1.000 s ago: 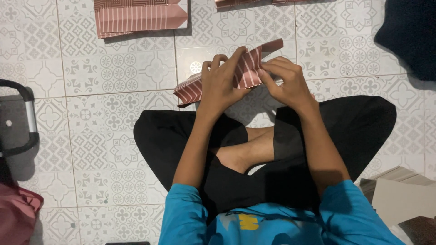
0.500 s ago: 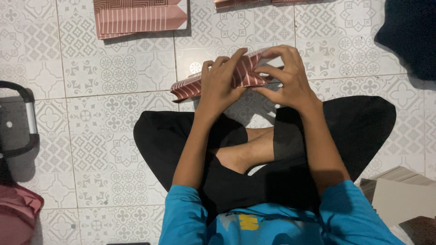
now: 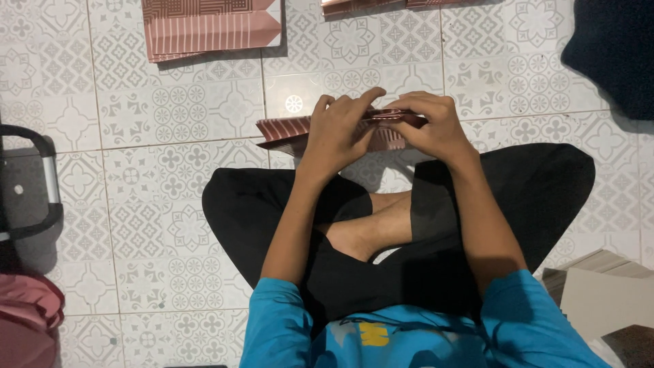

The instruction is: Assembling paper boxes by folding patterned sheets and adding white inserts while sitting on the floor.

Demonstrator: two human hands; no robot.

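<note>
So, left to right. At 9 o'clock, on the frame edge: a dark case with a grey handle (image 3: pixel 30 184), standing on the patterned tile floor (image 3: pixel 136 123). Below it at 7–8 o'clock, a pink-red fabric bundle (image 3: pixel 27 320), partly cut off.

At 11 o'clock: a flat folded paper bag (image 3: pixel 211 27), pink-brown, with vertical stripes on the lower band, a fine geometric print on the upper band and a white inner face showing at its right edge. It lies flat on the floor, well apart from the hands.

Centre, just above the crossed legs in black trousers (image 3: pixel 272 218): the striped paper piece (image 3: pixel 286 129), same pink-brown with pale stripes, held level off the floor and running roughly 9-to-3. Its left end sticks out free past the left hand.

Left hand (image 3: pixel 340 129): grip closed on the paper's middle, fingers over the top edge, thumb hidden underneath. Right hand (image 3: pixel 436 126): grip pinched on the paper's right end, fingertips meeting the left hand's at the top fold. The two hands touch.

At 12 o'clock, top edge: another pink-brown paper piece (image 3: pixel 381 4), mostly cropped out.

At 1–2 o'clock corner: a dark navy cloth (image 3: pixel 613 48) on the floor.

At 4–5 o'clock: a stack of grey-beige cardboard sheets (image 3: pixel 599 300), just beside the right knee.

Bottom centre: blue shirt (image 3: pixel 381 334), with a yellow print too blurred to make out.
</note>
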